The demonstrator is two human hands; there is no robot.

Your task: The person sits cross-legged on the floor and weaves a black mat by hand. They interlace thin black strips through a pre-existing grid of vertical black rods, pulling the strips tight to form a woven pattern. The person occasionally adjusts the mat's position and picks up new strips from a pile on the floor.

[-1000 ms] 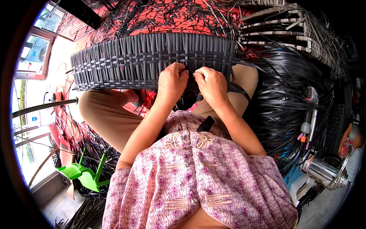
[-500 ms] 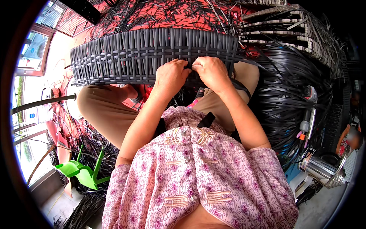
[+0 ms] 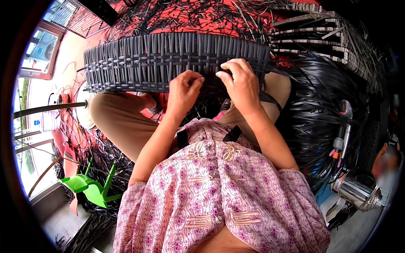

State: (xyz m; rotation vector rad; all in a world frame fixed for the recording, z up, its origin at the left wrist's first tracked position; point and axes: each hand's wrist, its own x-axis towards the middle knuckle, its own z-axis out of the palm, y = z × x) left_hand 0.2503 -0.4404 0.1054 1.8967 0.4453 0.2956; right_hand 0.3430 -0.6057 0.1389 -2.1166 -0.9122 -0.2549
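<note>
A long, curved panel of dark grey woven wicker point(image 3: 139, 63) lies across in front of me, just beyond my bent legs. My left hand point(image 3: 184, 90) is at its lower edge, thumb and forefinger pressed together; what they pinch, if anything, is too small to make out. My right hand point(image 3: 241, 86) hovers to the right of it, over the panel's lower right part, with a gap between thumb and curled fingers and nothing visible in them. Dark shadow hides the weave between the two hands.
A thick heap of black flat strips point(image 3: 325, 101) lies on the right, with a power tool point(image 3: 346, 109) on it. Behind stands a lighter woven frame point(image 3: 312, 36). Scraps litter the red floor covering point(image 3: 185, 21). A green plastic item point(image 3: 97, 192) and a metal pot point(image 3: 354, 189) flank me.
My right hand has drawn away from the left, and its fingers have opened. My left hand has come slightly back toward me. The whole view has shifted a little.
</note>
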